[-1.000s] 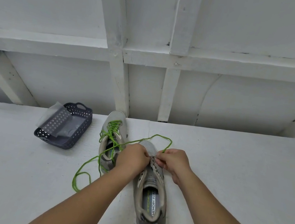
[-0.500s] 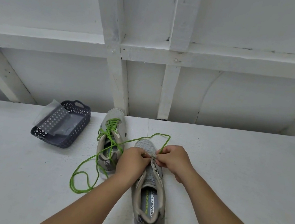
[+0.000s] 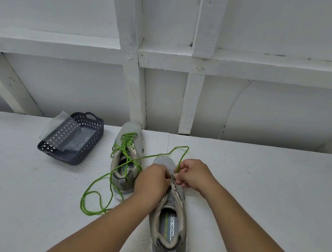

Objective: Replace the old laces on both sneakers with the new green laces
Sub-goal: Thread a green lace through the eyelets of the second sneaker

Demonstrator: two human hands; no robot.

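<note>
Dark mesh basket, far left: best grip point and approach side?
Judging by shape, take the basket by the cut-out handle on its far end wall, coming from above. That end is bare, while clear plastic wrapping drapes over the left rim and lies inside, so a side-wall pinch would likely catch it. Neither hand is near it.

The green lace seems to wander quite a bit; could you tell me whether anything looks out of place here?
Only mildly: the loose green lace trails from the hands across the laced sneaker and loops on the table, where it could snag. Nothing looks spilled or damaged.
</note>
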